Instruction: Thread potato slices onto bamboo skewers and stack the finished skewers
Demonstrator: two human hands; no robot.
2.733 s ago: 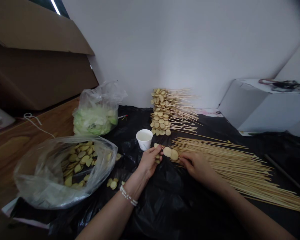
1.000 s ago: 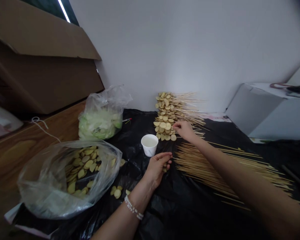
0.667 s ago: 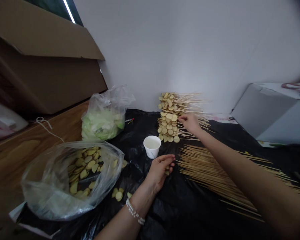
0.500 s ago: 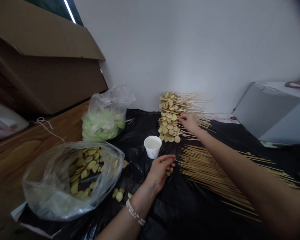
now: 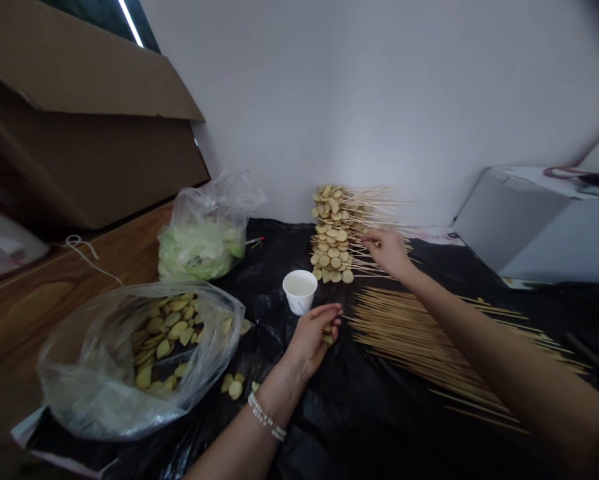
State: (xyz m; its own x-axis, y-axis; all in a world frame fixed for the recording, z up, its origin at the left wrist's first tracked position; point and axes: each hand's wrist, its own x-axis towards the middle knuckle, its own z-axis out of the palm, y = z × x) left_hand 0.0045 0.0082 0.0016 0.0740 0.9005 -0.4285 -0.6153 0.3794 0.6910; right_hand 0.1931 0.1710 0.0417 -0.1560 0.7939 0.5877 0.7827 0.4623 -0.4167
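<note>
My left hand [image 5: 315,335], with a beaded bracelet at its wrist, is closed on pale potato slices [image 5: 328,337] partly hidden by its fingers. It is low at the centre, near the tips of a spread of bare wooden skewers [image 5: 419,333]. My right hand [image 5: 385,249] is pinched above the stick ends of a stack of skewered potato slices [image 5: 334,253]; whether it holds anything is too small to tell. A white paper cup [image 5: 300,293] stands behind my left hand.
An open plastic bag of slices [image 5: 94,373] is at the left, with a bag of cut cabbage [image 5: 202,250] behind it. Loose slices [image 5: 234,389] lie on black plastic sheeting [image 5: 379,427]. A cardboard box [image 5: 94,160] stands back left, a white box [image 5: 509,227] at the right.
My right hand has drawn back slightly to the right, away from the stacked slices. My left hand stays by the skewer tips with its slices. The view has shifted a little.
</note>
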